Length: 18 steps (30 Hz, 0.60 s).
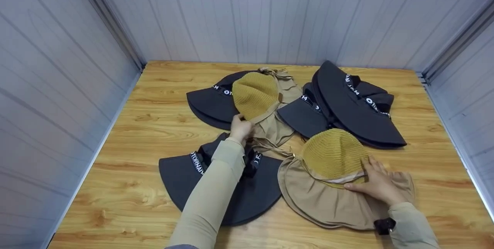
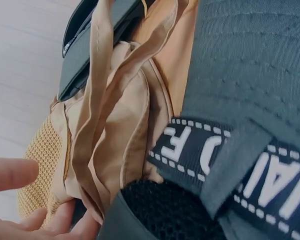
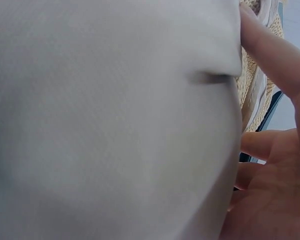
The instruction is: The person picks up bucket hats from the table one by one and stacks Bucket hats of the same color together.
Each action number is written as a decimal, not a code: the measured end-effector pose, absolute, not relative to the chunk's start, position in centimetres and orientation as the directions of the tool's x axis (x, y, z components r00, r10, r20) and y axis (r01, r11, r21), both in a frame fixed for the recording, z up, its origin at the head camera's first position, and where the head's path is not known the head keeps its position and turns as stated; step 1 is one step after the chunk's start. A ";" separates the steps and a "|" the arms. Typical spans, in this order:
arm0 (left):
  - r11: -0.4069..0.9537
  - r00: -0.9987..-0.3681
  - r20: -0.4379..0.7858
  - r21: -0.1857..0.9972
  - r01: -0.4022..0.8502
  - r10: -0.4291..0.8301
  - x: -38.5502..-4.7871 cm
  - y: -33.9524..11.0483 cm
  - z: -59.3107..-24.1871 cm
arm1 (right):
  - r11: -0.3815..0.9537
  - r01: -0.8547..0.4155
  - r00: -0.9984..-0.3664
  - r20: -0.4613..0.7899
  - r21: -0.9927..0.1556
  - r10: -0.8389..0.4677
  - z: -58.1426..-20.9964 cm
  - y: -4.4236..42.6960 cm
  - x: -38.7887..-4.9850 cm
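A yellow ribbed-crown hat with a tan brim [image 1: 347, 208] lies at the front right. My right hand [image 1: 380, 185] rests at its right side, thumb and fingers spread against the crown's base; in the right wrist view pale fabric [image 3: 130, 120] hides some fingertips. A second yellow-and-tan hat [image 1: 256, 94] lies farther back. At its near edge is my left hand [image 1: 241, 128], thumb apart and fingers touching around the crown's lower edge in the left wrist view. My left forearm crosses over a dark wide-brimmed hat with a lettered band [image 1: 173, 177].
Another dark hat [image 1: 208, 102] lies partly under the back yellow hat. More dark hats [image 1: 339, 102] overlap at the back right. Tan straps [image 2: 102, 75] trail between the hats. The wooden table [image 1: 127, 187] is enclosed by pale panel walls [image 1: 247, 17].
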<state>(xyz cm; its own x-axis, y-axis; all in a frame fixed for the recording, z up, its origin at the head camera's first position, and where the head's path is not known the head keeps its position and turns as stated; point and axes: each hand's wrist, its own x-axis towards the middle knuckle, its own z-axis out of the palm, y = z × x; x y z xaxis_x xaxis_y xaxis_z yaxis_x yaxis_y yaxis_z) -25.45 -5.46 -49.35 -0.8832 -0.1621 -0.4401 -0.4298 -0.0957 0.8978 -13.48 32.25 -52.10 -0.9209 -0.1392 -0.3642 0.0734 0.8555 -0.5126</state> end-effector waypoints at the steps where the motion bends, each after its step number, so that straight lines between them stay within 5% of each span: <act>1: -0.097 -0.885 -0.432 0.902 -0.421 -0.171 -25.4 -5.4 -49.3 | 0.858 0.070 -0.921 -0.364 -0.509 -0.140 -52.1 32.2 -13.5; 18: -0.081 -0.931 -0.340 0.940 -0.332 -0.135 -26.3 -6.3 -48.0 | 0.867 0.089 -0.921 -0.371 -0.490 -0.115 -51.4 31.0 -13.8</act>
